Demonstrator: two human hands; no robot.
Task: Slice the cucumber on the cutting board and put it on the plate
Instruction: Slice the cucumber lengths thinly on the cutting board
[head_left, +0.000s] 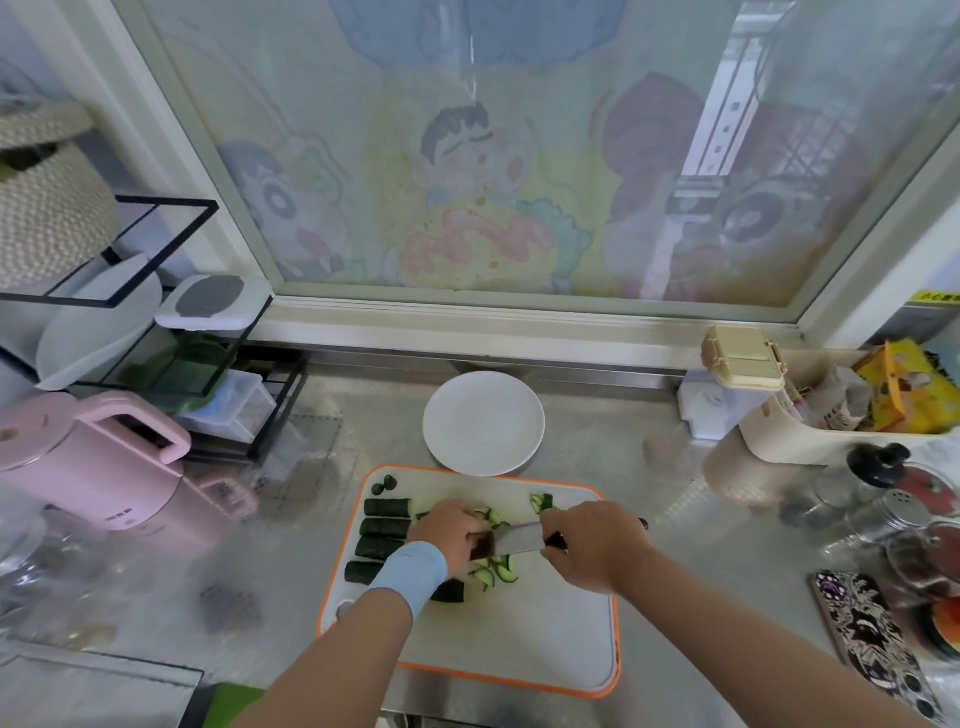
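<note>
A white cutting board (550, 634) with an orange rim lies on the steel counter. Several dark green cucumber chunks (385, 527) line its left side, and cut slices (496, 570) lie in the middle, with a few more slices (542, 502) near the far edge. My left hand (451, 535), with a blue wristband, holds down a cucumber piece under curled fingers. In my right hand (592, 545) is a knife (517, 539), its blade pointing left, right beside my left fingers. Just behind the board sits a white plate (483, 422) with nothing on it.
A pink kettle (88, 467) and a black wire rack (171, 364) stand at the left. A cream container (743, 358), a bin of packets (857, 400) and glass jars (893, 509) crowd the right. A patterned phone (867, 634) lies front right.
</note>
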